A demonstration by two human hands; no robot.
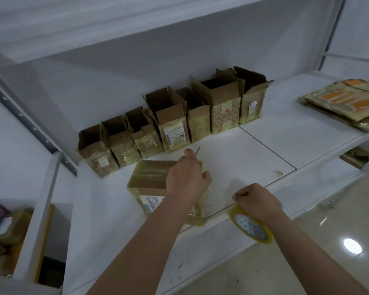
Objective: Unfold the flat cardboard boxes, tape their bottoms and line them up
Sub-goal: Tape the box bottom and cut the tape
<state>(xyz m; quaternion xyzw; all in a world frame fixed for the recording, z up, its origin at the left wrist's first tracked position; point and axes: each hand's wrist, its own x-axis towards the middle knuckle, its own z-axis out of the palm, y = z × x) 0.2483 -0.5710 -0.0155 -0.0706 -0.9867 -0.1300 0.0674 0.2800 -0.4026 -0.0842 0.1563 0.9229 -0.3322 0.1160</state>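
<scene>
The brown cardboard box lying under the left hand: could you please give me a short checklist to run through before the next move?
1. Brown cardboard box steadied: ok, the left hand presses on its top face.
2. Clear tape laid across that upturned face: ok, glossy strips show on it.
3. Yellowish roll of clear tape in hand: ok, the right hand grips it at the white shelf edge.
4. Tape strip cut free from the roll: cannot tell.
5. Row of open brown boxes upright along the back wall: ok.
6. Free place in the row for this box: ok, bare shelf lies right of the row.
</scene>
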